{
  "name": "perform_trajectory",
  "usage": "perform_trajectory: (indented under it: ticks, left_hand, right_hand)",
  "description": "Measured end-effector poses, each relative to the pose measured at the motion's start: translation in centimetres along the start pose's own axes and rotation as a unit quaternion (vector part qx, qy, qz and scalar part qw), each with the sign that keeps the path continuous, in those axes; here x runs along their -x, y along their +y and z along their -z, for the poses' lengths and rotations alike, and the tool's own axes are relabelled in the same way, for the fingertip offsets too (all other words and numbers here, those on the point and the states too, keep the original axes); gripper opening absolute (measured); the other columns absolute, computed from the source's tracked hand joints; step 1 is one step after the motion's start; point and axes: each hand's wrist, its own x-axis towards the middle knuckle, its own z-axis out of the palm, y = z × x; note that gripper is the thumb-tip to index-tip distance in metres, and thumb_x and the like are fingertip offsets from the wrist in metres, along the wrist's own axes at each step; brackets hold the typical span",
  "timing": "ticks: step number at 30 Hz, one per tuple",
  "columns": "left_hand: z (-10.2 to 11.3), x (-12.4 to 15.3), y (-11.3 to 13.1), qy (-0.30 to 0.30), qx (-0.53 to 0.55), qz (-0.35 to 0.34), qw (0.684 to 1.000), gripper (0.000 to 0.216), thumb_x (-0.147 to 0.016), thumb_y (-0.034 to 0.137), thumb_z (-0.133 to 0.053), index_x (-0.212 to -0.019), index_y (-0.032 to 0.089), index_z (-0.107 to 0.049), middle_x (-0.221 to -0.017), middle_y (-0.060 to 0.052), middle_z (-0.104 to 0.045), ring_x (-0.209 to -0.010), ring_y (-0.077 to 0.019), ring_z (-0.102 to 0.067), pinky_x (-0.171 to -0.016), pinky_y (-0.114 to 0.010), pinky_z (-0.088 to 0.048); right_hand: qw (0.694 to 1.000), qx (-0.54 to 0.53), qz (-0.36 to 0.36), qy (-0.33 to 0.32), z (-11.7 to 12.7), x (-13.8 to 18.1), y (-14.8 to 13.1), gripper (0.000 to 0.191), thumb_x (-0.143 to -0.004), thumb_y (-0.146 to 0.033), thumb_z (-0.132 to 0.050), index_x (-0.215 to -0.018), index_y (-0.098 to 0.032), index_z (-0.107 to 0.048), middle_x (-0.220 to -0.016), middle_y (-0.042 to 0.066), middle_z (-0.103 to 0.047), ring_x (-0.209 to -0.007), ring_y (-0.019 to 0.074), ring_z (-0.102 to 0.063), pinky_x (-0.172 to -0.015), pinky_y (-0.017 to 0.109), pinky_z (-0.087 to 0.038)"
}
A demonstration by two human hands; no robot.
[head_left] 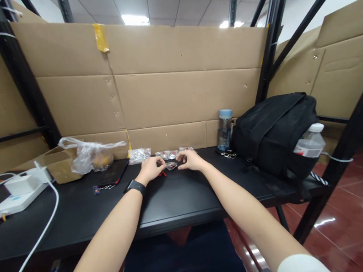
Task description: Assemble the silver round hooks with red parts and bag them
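Head view: A tall cardboard partition [161,97] backs a black desk [181,201], with a black backpack [270,128] slumped at the right beside a blue-capped bottle [225,129]. The left hand [152,168] and right hand [189,159] face each other near the desk's far edge, fingers curled inward; whether either set is pinching anything cannot be told at this size. Behind them lie clear packets [166,155], close to the partition. Between the two hands, near both sets of fingertips, sits the small clear item [172,166] — its contents too small to make out. Smallest of all, a red piece [163,174] shows just beside the left hand.

The likely risks are modest: a loose pinch on slick plastic could let the clear item slip, and a careless sweep of the left hand could knock the red piece aside — easily lost, being so small.
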Motion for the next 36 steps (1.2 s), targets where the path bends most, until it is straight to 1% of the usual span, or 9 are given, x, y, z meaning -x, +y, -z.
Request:
perform_trajectory:
  ticks: [2, 7, 12, 17, 22, 26, 31, 34, 36]
  left_hand:
    - [0.0, 0.0, 0.1, 0.001, 0.01, -0.008, 1.0, 0.014, -0.082, 0.035, -0.066, -0.085, 0.023, -0.073, -0.09, -0.002, -0.076, -0.089, -0.0223, -0.069, -0.082, -0.03, -0.048]
    - [0.3, 0.1, 0.0, 0.002, 0.017, -0.009, 1.0, 0.011, -0.08, 0.033, -0.067, -0.081, 0.024, -0.073, -0.09, -0.001, -0.076, -0.088, -0.0222, -0.069, -0.081, -0.03, -0.048]
    - [0.5, -0.1, -0.3, 0.024, 0.03, 0.022, 0.999, 0.011, -0.079, 0.034, -0.067, -0.08, 0.023, -0.072, -0.092, -0.002, -0.076, -0.091, -0.0235, -0.069, -0.084, -0.032, -0.048]
    - [0.5, -0.1, -0.2, 0.009, 0.065, 0.029, 0.997, 0.015, -0.08, 0.037, -0.067, -0.08, 0.022, -0.069, -0.089, -0.002, -0.076, -0.09, -0.022, -0.07, -0.082, -0.031, -0.048]
    - [0.3, 0.1, 0.1, -0.029, 0.062, 0.111, 0.991, 0.024, -0.08, 0.035, -0.069, -0.1, 0.025, -0.059, -0.086, 0.003, -0.078, -0.087, -0.0206, -0.071, -0.084, -0.033, -0.044]
    - [-0.2, 0.0, 0.7, -0.046, 0.041, 0.16, 0.985, 0.031, -0.081, 0.032, -0.068, -0.107, 0.026, -0.053, -0.088, 0.002, -0.078, -0.091, -0.022, -0.07, -0.091, -0.038, -0.04]
    - [-0.7, 0.1, 1.3, -0.062, -0.003, 0.11, 0.992, 0.017, -0.083, 0.028, -0.062, -0.099, 0.029, -0.068, -0.086, 0.0, -0.078, -0.1, -0.0258, -0.068, -0.094, -0.042, -0.036]
    - [-0.9, 0.1, 1.6, -0.077, -0.038, 0.093, 0.992, 0.025, -0.085, 0.028, -0.057, -0.101, 0.035, -0.075, -0.081, -0.002, -0.077, -0.106, -0.0293, -0.065, -0.097, -0.045, -0.034]
    - [-1.1, 0.2, 1.7, -0.079, -0.067, 0.085, 0.991, 0.029, -0.087, 0.029, -0.054, -0.102, 0.036, -0.077, -0.086, -0.005, -0.077, -0.111, -0.0321, -0.061, -0.097, -0.047, -0.033]
  right_hand:
    - [1.0, -0.002, 0.013, -0.007, -0.6, -0.1, -0.1, 0.031, -0.063, -0.017, -0.087, -0.091, -0.016, -0.075, -0.083, 0.0, -0.071, -0.063, 0.0102, -0.053, -0.061, 0.021, -0.04]
    - [0.998, 0.046, 0.019, 0.027, -1.4, -0.6, -0.5, 0.005, -0.073, -0.02, -0.081, -0.075, -0.017, -0.077, -0.065, -0.001, -0.069, -0.06, 0.0124, -0.055, -0.06, 0.023, -0.039]
    - [0.996, 0.006, -0.011, 0.088, -0.9, -0.7, -0.3, 0.001, -0.074, -0.017, -0.078, -0.073, -0.018, -0.078, -0.074, 0.004, -0.076, -0.071, 0.0179, -0.068, -0.07, 0.026, -0.048]
    - [0.992, -0.072, -0.076, 0.076, -1.1, -0.8, 0.2, 0.005, -0.073, -0.017, -0.075, -0.072, -0.016, -0.07, -0.071, 0.004, -0.074, -0.07, 0.0174, -0.069, -0.067, 0.025, -0.049]
    - [0.983, -0.122, -0.134, 0.026, -1.2, -0.5, 0.3, 0.033, -0.072, -0.012, -0.072, -0.101, -0.02, -0.058, -0.065, -0.004, -0.07, -0.057, 0.0132, -0.063, -0.057, 0.02, -0.044]
    - [0.988, -0.06, -0.139, 0.017, -1.1, -0.2, -0.2, 0.044, -0.072, -0.009, -0.069, -0.111, -0.024, -0.054, -0.062, -0.008, -0.068, -0.054, 0.013, -0.061, -0.057, 0.02, -0.044]
    - [0.994, 0.067, -0.084, -0.001, -1.4, -0.4, -0.8, 0.02, -0.076, -0.006, -0.067, -0.088, -0.021, -0.073, -0.066, -0.001, -0.069, -0.066, 0.0155, -0.065, -0.069, 0.024, -0.047]
    - [0.991, 0.113, -0.067, -0.023, -1.5, -0.5, -0.9, 0.021, -0.08, -0.008, -0.064, -0.085, -0.022, -0.079, -0.076, 0.003, -0.073, -0.076, 0.019, -0.067, -0.075, 0.027, -0.048]
    - [0.989, 0.134, -0.058, -0.028, -1.6, -0.5, -0.9, 0.023, -0.082, -0.01, -0.063, -0.088, -0.023, -0.08, -0.085, 0.006, -0.074, -0.084, 0.0211, -0.068, -0.081, 0.029, -0.049]
